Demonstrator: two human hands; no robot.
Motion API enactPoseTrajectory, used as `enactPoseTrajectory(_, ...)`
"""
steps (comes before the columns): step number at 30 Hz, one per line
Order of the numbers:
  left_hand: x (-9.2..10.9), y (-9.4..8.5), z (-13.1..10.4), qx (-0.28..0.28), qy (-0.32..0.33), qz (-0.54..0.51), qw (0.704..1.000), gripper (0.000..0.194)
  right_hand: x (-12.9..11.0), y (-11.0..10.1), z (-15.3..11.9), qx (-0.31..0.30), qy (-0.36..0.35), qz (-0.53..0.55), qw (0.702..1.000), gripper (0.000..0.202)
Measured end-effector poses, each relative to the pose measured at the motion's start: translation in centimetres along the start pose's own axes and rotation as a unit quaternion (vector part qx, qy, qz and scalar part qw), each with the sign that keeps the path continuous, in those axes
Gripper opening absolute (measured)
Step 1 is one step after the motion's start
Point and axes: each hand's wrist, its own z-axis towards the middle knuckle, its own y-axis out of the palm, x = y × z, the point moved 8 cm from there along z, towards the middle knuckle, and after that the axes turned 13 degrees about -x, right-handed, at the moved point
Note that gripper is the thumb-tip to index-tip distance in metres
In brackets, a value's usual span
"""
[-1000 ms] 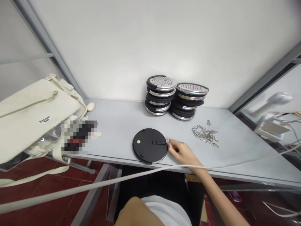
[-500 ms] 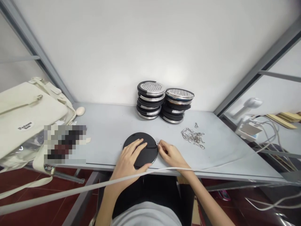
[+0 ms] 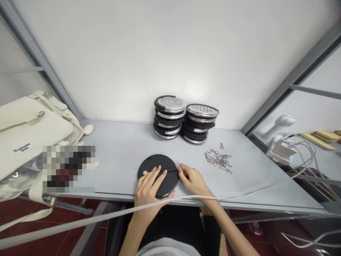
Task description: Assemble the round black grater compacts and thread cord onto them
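A round black disc with a thin metal rim lies near the front edge of the grey table, a small pale sticker on its left part. My left hand rests spread on the disc's lower left, fingers apart, thumb at the near rim. At the right rim, my right hand pinches a small metal clip, mostly hidden by the fingertips. Right of that hand lies a loose pile of metal clips.
Two stacks of round metal-and-black discs stand by the wall. A cream bag and a pixelated patch are at left. A white cable crosses in front of my forearms. A white device sits beyond the right frame post.
The view has shifted slightly, so the table sits lower. My left hand has slid a little right on the disc, and the sticker now shows. My right hand remains at the rim.
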Motion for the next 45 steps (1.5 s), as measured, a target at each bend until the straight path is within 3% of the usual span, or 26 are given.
enactPoseTrajectory(25, 0.39, -0.35, -0.57, 0.043, 0.033, 0.027, 0.998, 0.04, -0.09, 0.24, -0.17, 0.004, -0.01, -0.037, 0.999, 0.031)
enactPoseTrajectory(37, 0.48, -0.6, -0.54, 0.066, 0.012, 0.025, 0.997, 0.035, -0.33, 0.11, -0.26, 0.004, -0.022, 0.001, 1.0, 0.03)
enactPoseTrajectory(45, 0.45, -0.63, -0.7, 0.077, 0.011, 0.02, 0.997, 0.033, -0.38, -0.02, -0.4, 0.006, -0.015, 0.021, 1.0, 0.017)
